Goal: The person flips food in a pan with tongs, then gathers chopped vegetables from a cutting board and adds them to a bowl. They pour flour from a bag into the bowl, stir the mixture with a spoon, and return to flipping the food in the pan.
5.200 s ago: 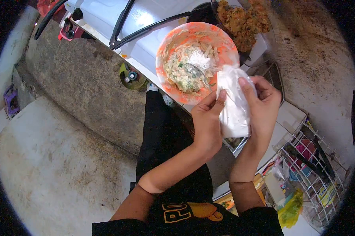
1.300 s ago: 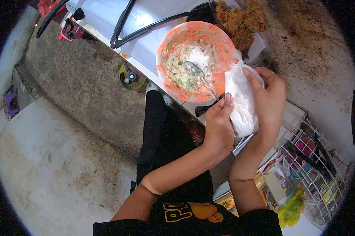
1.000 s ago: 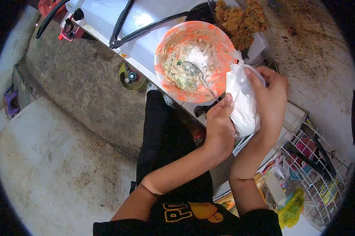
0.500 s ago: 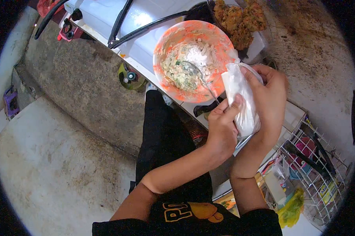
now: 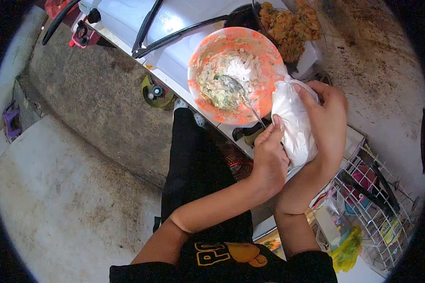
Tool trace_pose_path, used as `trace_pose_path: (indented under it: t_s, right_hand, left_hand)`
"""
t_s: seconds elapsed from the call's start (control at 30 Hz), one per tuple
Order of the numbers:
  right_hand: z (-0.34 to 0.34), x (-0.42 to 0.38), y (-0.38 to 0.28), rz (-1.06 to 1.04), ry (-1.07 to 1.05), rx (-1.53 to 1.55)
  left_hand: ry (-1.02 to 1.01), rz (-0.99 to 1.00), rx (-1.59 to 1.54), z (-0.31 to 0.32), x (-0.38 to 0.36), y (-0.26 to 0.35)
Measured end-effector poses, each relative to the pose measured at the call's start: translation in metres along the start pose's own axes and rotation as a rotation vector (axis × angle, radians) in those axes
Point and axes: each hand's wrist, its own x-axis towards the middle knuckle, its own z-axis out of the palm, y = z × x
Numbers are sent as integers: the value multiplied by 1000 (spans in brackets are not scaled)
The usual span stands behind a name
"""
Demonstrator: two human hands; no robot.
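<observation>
A clear plastic bag of white powder [image 5: 293, 125] is between my hands, to the right of the bowl. My left hand [image 5: 272, 153] grips its lower left side, thumb up along the plastic. Around the gathered top of the bag, the fingers of my right hand [image 5: 326, 106] are closed. The orange and white bowl [image 5: 269, 56] contains a pale, wet mixture with green bits [image 5: 217, 92] and a heap of white powder [image 5: 241, 70]. A metal spoon [image 5: 231, 85] rests in it, its handle leaning over the rim towards my left hand.
Behind the bowl is a container of browned fried food [image 5: 290, 28]. A white stove top [image 5: 175, 21] with black bars lies to the left. A wire rack [image 5: 387, 198] with utensils and a yellow-green plastic bag [image 5: 348, 250] stand at the lower right.
The plastic bag has turned a little and its broad side now shows more. Both hands have shifted slightly right and remain on it. The spoon stays in the bowl.
</observation>
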Motion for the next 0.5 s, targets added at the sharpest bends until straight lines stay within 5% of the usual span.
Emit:
trace_pose_path:
  t_s: [0.17,0.5]
  right_hand:
    - [-8,2,-9,61,-6,-20]
    - [-4,5,0,67,-64,-14]
  left_hand:
    - [-130,-21,121,1,0,1]
    - [-27,-81,4,-1,5,-3]
